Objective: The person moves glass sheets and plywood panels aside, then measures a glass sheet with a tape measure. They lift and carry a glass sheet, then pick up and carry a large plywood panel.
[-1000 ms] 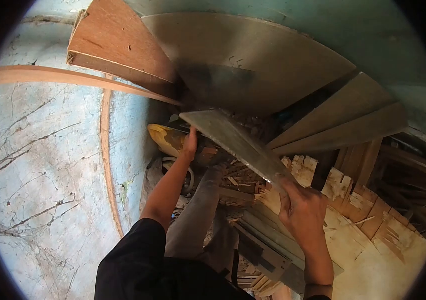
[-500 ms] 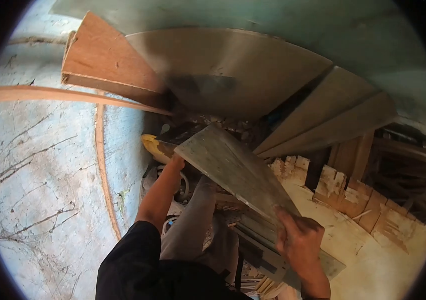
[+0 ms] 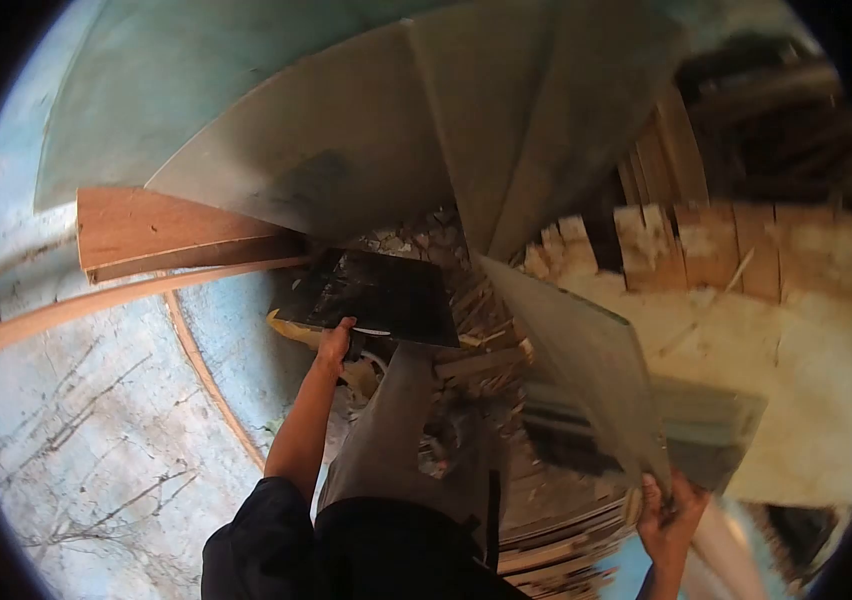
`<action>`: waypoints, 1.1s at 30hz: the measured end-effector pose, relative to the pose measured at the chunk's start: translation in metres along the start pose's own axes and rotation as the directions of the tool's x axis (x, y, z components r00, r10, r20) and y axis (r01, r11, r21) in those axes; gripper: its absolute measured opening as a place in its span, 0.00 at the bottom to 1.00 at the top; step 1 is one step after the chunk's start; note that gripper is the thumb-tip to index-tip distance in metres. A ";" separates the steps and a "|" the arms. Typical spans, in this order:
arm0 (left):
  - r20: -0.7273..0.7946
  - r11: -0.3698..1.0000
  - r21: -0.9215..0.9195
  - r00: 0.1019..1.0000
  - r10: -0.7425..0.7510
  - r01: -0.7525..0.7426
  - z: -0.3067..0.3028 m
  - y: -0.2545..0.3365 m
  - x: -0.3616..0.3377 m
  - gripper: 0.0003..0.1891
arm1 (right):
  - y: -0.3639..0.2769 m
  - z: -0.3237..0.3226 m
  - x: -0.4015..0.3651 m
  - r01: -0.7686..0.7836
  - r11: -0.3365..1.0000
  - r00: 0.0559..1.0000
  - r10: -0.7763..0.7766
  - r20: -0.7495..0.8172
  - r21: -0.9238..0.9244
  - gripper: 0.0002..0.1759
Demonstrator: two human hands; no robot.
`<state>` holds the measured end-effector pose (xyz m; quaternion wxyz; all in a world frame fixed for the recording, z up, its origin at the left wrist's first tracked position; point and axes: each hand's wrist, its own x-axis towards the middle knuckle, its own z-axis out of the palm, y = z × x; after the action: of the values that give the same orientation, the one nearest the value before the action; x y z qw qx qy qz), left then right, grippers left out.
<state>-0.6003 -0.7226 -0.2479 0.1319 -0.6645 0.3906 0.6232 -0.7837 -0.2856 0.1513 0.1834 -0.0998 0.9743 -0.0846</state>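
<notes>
My left hand (image 3: 335, 346) grips the near edge of a dark, glossy flat panel (image 3: 376, 295), with the thumb on its top. Under that panel's left side shows a yellow edge (image 3: 291, 330). My right hand (image 3: 671, 508) is closed on the lower end of a thin grey sheet (image 3: 591, 360), which stands tilted on its edge. Beside and partly behind this sheet, a dark reflective panel (image 3: 711, 425) lies over the pale board.
Large grey sheets (image 3: 326, 130) lean ahead. A reddish wooden box piece (image 3: 161, 232) and a long strip (image 3: 66, 307) lie at the left wall. A pale board (image 3: 816, 350) with torn edges is at right. Stacked thin strips (image 3: 566, 535) and debris lie below.
My right hand has moved right and down with the grey sheet, which has left my left hand's side. The dark panel at my left hand is now uncovered. The view has turned right.
</notes>
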 end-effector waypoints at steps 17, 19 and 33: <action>0.203 0.729 0.658 0.977 0.073 -0.191 0.038 -0.086 -0.244 0.25 | 0.203 0.060 -0.360 -0.594 0.719 0.778 0.627 0.032 0.360 0.14; 0.209 0.659 0.728 0.977 0.051 -0.190 0.061 -0.106 -0.262 0.21 | 0.220 0.079 -0.400 -0.678 0.642 0.718 0.683 0.136 0.357 0.14; 0.308 0.157 0.945 0.940 -0.146 -0.285 0.221 -0.351 -0.299 0.26 | 0.252 0.245 -0.670 -0.891 0.018 0.157 0.950 0.269 0.454 0.13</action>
<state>-0.4960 -0.2381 -0.1202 0.5640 -0.2858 0.7025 0.3266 -0.1217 0.0771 0.1033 0.1583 0.6132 0.7451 -0.2093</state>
